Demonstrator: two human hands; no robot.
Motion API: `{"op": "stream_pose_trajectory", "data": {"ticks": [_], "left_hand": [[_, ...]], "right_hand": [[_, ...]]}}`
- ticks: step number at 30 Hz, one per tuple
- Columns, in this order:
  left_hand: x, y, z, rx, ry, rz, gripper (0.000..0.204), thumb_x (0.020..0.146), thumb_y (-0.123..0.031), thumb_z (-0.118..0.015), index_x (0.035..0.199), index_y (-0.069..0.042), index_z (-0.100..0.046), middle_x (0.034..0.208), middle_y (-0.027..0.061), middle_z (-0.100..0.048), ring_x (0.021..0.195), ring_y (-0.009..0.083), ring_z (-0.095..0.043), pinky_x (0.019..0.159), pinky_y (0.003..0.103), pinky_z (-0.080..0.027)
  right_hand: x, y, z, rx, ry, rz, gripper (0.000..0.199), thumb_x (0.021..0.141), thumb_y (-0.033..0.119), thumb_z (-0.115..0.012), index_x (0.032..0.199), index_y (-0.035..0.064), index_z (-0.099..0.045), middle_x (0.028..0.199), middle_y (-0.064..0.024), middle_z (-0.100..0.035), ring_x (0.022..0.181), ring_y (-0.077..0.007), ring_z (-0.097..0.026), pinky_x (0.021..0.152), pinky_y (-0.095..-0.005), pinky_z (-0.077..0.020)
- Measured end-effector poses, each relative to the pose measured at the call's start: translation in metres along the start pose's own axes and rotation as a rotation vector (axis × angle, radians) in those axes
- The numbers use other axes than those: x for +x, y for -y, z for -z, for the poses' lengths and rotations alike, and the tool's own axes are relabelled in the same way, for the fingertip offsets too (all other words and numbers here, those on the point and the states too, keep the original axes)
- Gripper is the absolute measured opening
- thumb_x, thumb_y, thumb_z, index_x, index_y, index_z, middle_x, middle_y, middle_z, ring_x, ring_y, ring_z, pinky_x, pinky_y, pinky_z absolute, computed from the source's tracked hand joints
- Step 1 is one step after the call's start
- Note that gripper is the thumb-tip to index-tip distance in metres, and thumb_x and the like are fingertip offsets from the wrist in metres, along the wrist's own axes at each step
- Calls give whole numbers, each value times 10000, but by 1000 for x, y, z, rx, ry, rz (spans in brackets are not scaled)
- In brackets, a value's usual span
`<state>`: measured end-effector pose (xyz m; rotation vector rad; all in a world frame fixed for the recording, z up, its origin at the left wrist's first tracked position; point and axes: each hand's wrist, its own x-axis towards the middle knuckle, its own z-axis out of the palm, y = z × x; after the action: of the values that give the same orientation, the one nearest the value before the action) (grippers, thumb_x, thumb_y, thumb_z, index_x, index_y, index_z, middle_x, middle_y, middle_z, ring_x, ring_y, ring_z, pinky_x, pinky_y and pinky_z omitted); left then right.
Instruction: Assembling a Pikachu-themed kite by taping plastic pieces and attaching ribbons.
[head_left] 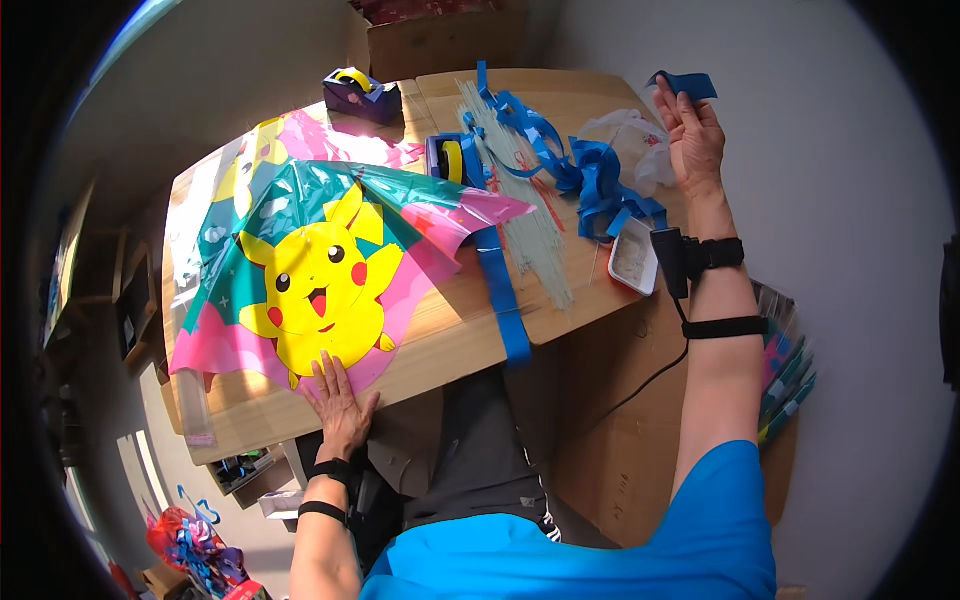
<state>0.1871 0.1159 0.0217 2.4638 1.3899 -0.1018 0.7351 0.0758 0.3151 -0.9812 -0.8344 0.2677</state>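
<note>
A plastic kite sheet in green and pink, bearing a big yellow cartoon figure, is spread over the left part of the wooden table. My left hand lies on its lower edge, fingers stretched out and holding nothing. Raised at the far right, my right hand pinches the end of a blue ribbon between thumb and fingers. More blue ribbon lies in loose loops near that wrist. Another blue strip runs from beside the kite over the table's front edge.
Thin pale rods lie in a bundle at mid-table. One tape dispenser stands beside the kite; another dispenser is at the back. A small white tray sits at the right edge, near a clear plastic bag. Cardboard is below.
</note>
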Motion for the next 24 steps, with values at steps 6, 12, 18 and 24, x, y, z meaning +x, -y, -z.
{"op": "stream_pose_trajectory", "data": {"ticks": [6,12,18,24], "left_hand": [[-10,1,7,-196,-277,-170,897,919,-539,-519,1551,-72,-88,1620,171,-19,1496,354,-4,1164,581,40],[-77,-84,107,-1945,854,-306,872,924,-709,-319,1461,-23,-361,1439,175,-468,1398,298,-360,1165,457,-240],[-85,-91,110,-2169,393,46,425,1017,-355,-482,1249,-1,-514,1027,123,-678,903,227,-691,884,390,-554],[-73,-51,101,-2189,34,117,456,1015,-369,-472,1272,7,-494,1025,112,-651,827,182,-673,827,357,-574]], "right_hand": [[-86,120,-85,79,137,123,135,1000,94,-511,1095,18,-570,1252,-187,-606,1227,-299,-567,1091,-401,-450],[-290,96,-124,98,868,-389,100,903,-1,-609,1000,19,-623,1219,-181,-644,1156,-268,-611,983,-344,-480],[-427,67,-96,-217,814,-875,113,914,28,-591,999,4,-662,923,-57,-698,834,-96,-653,768,-243,-536],[-477,46,-19,-304,1061,-1460,122,907,141,-673,861,35,-632,775,-16,-651,712,-67,-628,670,-220,-490]]}}
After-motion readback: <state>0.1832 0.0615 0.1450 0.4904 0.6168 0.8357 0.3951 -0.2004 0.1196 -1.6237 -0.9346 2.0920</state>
